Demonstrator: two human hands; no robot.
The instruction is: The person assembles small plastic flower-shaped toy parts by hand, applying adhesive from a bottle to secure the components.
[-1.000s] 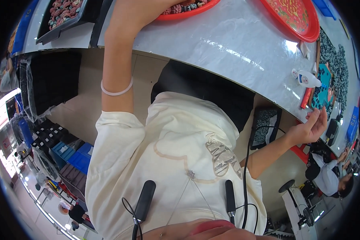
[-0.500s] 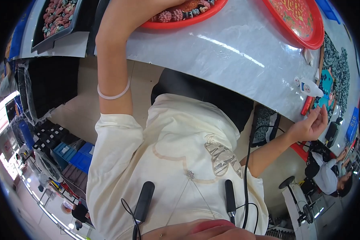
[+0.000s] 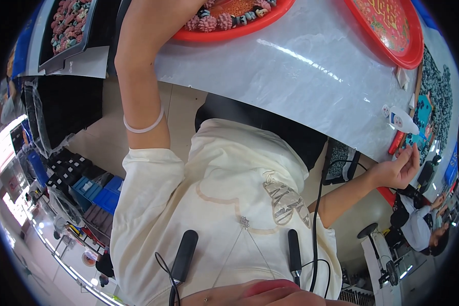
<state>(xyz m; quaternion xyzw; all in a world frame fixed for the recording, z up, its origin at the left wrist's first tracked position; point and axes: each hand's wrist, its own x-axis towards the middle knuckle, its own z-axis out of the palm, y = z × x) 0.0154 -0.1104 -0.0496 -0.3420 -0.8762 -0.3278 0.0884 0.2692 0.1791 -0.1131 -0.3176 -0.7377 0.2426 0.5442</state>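
My left forearm [image 3: 140, 76], with a pale bangle at the wrist, reaches up over a red round tray [image 3: 229, 30] of pink and dark beads; the hand itself is cut off by the top edge. My right hand [image 3: 400, 168] rests at the right edge of the white table [image 3: 290, 76], fingers curled together and pointing up. Whether it holds something is too small to tell. Just above it lie a small white squeeze bottle [image 3: 400, 120] and a teal board covered with dark beads [image 3: 428, 112].
A second red tray [image 3: 392, 30] sits at the top right and a black tray of pink beads [image 3: 61, 30] at the top left. Blue crates [image 3: 102, 194] stand on the floor to my left. Another person [image 3: 418, 227] and a stool [image 3: 377, 239] are at the right.
The bead tray under my left arm has come further into view from the top. My right hand has stayed by the table's right edge, its fingers closing slightly.
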